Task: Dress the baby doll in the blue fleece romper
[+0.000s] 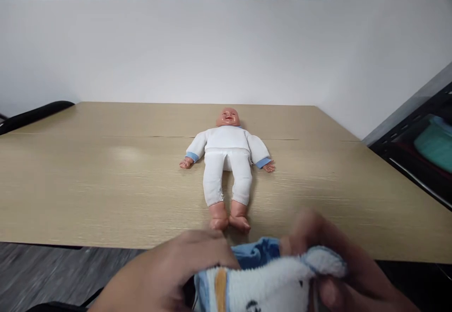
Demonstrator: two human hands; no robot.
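Two hands, both mine, are engaged on one soft white cloth [273,286] at the near edge of view, low and central, in front of the tabletop [106,184]. Item noted: white ribbed fabric with light-blue edging, an orange stripe toward its left end and small dark markings. A darker blue cloth [259,251] shows directly behind it; whether the two are one piece, I cannot tell.

Left hand [180,265]: my fingers are curled closed over the left end of the white cloth, tips largely hidden. Right hand [335,260]: blurred; my thumb and fingers are narrowed on the right end, gripping a light-blue-edged flap.

Beyond the hands, a doll [228,138] lies face up on the tabletop, arms spread, bare feet toward me and just beyond the cloth. It wears a white suit with blue cuffs. A pale wall [212,53] stands behind the table. At right, a black rack [399,147] holds a teal object [436,143]. Grey flooring [70,265] is visible at lower left.
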